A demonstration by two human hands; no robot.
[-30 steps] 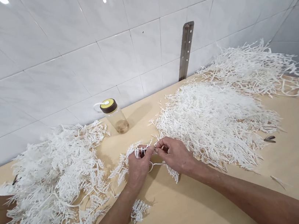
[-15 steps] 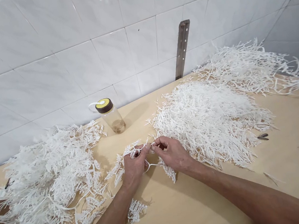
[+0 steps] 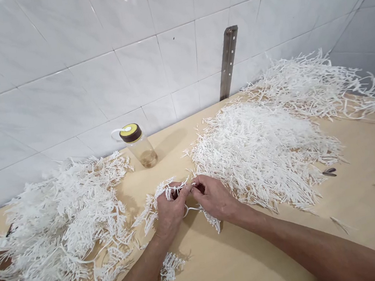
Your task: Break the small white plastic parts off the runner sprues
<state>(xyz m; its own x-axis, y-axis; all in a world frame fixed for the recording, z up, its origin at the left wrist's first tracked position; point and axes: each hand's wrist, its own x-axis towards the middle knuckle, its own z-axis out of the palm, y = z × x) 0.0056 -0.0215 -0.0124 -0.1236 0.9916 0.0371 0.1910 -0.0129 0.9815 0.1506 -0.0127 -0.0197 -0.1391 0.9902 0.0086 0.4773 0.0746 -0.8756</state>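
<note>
A: What is being held, and how would it handle?

B: A white plastic sprig [image 3: 167, 194], thin stem with rows of short teeth; it looks very light, springy rather than stiff, and probably easy to snap at the joints; best taken by the stem, close to the break point.

A: And the hands?

B: The left hand [image 3: 170, 212] pinches the sprig between thumb and forefinger; the right hand [image 3: 215, 198] pinches the same piece, fingertips almost touching the left's, just above the wooden table [image 3: 246, 262].

A: Around them?

B: Left of the left hand, a tangled pile of sprigs [image 3: 61, 232]; beyond the right hand, a heap of loose sticks [image 3: 261, 148], fine and matte; further back, a clear bottle [image 3: 138, 145] with a yellow lid.
</note>
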